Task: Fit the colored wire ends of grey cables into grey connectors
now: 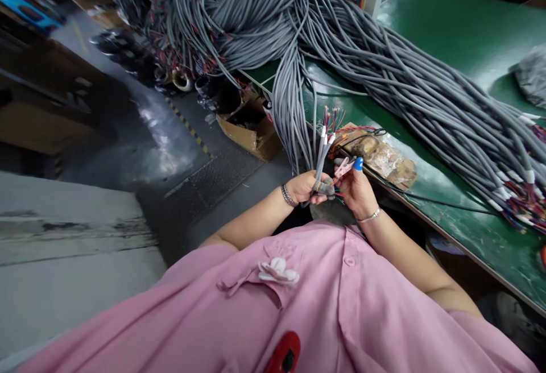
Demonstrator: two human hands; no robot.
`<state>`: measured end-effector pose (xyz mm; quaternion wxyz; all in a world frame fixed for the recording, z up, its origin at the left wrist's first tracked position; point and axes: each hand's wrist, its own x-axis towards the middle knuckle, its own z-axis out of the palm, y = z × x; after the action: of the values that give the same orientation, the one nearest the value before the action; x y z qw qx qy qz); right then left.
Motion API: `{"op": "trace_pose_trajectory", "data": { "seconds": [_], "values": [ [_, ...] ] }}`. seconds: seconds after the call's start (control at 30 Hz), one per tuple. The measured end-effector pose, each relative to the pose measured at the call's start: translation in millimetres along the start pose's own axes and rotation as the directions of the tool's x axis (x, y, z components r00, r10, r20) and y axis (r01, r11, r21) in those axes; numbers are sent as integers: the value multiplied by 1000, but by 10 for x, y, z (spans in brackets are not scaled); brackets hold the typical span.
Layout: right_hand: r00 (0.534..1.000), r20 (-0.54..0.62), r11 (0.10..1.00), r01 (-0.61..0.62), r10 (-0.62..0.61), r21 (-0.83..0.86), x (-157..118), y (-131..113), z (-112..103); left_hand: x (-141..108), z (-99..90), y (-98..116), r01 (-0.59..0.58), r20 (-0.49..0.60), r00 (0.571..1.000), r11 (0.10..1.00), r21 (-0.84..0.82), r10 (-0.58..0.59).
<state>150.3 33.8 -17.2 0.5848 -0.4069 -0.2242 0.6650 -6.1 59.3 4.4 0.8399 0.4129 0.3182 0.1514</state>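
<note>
My left hand (307,186) is closed around a few grey multi-core cables (321,162) just in front of my body. Their white-banded ends point away from me, with thin coloured wires (331,116) fanning out. Close beside it, my right hand (359,192) pinches a small pink clip (343,167), whose exact kind is hard to make out. A blue cover (358,164) sits on a fingertip of that hand, and grey covers show on other fingertips. Between both hands, thin red and green wires (339,193) stick out; the fingers partly hide where they lead.
A large heap of grey cables (256,26) lies across the green table (443,15), one bundle hanging over its edge. A tape-wrapped block (384,160) rests by the table edge near my right hand. An open cardboard box (243,134) stands on the floor to the left.
</note>
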Motion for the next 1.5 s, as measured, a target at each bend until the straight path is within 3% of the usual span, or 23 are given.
{"op": "trace_pose_trajectory", "data": {
  "seconds": [0.2, 0.33, 0.57, 0.93, 1.2, 1.5],
  "values": [
    [992, 101, 994, -86, 78, 73, -48, -46, -39, -68, 29, -32, -35, 3, 999, 999, 26, 35],
    [982, 162, 993, -105, 95, 55, -96, -92, -61, -166, 81, -60, -60, -76, 995, 998, 35, 63],
    [993, 115, 998, -41, 36, 48, -153, -136, -25, -182, 102, -77, -82, -99, 992, 997, -6, 81],
    [994, 78, 977, -94, 80, 192, -114, -122, -21, -90, 103, -42, -107, -83, 991, 993, -57, 102],
    [997, 47, 976, -73, 65, 205, -92, -94, -9, -66, 126, -49, -92, -104, 991, 995, -30, 88],
    [980, 156, 963, -156, 123, 218, -131, -124, -18, -115, 121, -117, -133, -125, 984, 991, -26, 129]
  ]
}}
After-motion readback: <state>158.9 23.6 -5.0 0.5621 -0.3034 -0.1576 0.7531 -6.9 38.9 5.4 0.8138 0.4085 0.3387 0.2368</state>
